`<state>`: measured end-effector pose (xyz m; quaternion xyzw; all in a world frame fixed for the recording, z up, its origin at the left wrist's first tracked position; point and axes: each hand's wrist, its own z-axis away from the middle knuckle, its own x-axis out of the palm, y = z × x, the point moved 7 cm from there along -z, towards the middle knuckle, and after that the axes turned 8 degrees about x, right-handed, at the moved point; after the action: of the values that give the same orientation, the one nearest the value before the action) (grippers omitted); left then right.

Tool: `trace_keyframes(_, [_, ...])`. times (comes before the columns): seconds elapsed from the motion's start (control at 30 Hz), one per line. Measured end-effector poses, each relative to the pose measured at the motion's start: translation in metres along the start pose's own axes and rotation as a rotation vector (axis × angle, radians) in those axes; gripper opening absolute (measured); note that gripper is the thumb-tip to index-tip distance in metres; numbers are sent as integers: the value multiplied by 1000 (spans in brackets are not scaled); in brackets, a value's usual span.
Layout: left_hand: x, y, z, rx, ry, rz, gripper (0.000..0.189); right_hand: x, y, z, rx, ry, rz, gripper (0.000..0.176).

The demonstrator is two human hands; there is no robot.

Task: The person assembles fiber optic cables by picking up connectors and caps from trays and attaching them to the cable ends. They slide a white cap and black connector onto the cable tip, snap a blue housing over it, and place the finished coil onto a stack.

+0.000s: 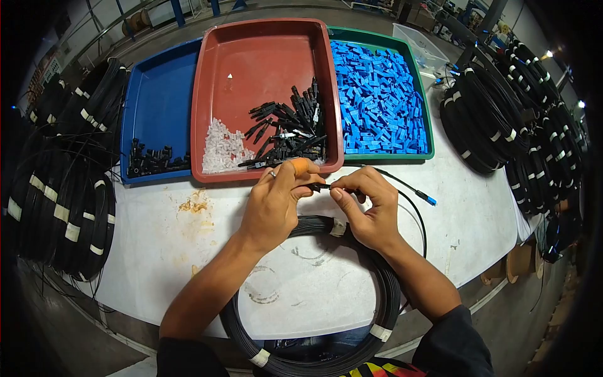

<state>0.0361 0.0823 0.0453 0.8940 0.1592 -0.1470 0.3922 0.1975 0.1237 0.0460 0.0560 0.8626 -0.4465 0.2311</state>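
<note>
My left hand [270, 204], with an orange wrap on one finger and a ring, is closed in a pinch on a small black connector part [319, 186]. From the other side, my right hand [370, 207] pinches the same dark piece between thumb and fingers. Its finer detail is hidden by the fingertips. Below both hands a coil of black cable [391, 286], bound with white tape bands, rests partly on the table and partly over its front edge. A loose cable end with a blue-tipped connector [426, 196] lies right of my right hand.
A red tray [251, 56] holds black connector parts and clear pieces. Beside it stand a blue tray [157, 94] with black parts and a green tray [429, 141] full of blue clips. Cable coils [480, 119] are stacked at right, more coils [63, 213] at left.
</note>
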Motion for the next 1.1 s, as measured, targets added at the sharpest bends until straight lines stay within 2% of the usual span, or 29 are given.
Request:
trace_keyframes(0.2, [3, -2, 5, 89, -65, -109, 42, 2, 3, 0, 51, -19, -35, 8])
trace_keyframes(0.53, [4, -1, 7, 148, -12, -150, 45, 2, 1, 0, 58, -41, -51, 9])
trace_keyframes(0.6, [0, 1, 7, 210, 80, -167, 33, 3, 1, 0, 75, -49, -63, 9])
trace_keyframes(0.7, [0, 5, 6, 226, 88, -190, 33, 3, 1, 1, 89, -56, -50, 9])
trace_keyframes(0.83, [1, 6, 6, 229, 51, -228, 34, 4, 2, 2, 111, -65, -37, 8])
trace_keyframes(0.9, [1, 2, 6, 145, 57, -141, 34, 3, 2, 2, 102, -60, -15, 7])
trace_keyframes(1.1, [-1, 6, 2, 66, 64, -38, 35, 2, -1, 3, 65, -17, 38, 7])
